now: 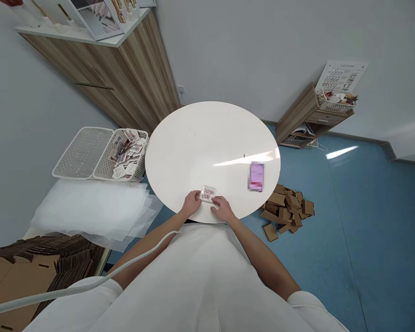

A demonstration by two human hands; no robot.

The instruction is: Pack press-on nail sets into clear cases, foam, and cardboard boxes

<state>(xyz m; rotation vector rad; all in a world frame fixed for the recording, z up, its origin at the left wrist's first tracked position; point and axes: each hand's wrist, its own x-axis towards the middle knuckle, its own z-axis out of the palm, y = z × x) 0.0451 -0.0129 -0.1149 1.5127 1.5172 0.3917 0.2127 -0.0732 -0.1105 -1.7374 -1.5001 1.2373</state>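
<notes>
A small clear plastic case [208, 193] with red and pink pieces inside lies near the front edge of the round white table [207, 147]. My left hand [191, 203] grips the case's left side with curled fingers. My right hand [222, 207] pinches its right front corner. Both forearms reach in from below over my white clothing. A pink and purple rectangular object [256, 176], blurred, lies flat on the table to the right of my hands.
Two white baskets [100, 154] stand to the left, one filled with several small packets. Translucent sheets [93, 207] lie below them. Flattened cardboard [38, 263] sits at lower left. Small brown boxes [287, 210] litter the blue floor right. Wooden cabinets stand behind.
</notes>
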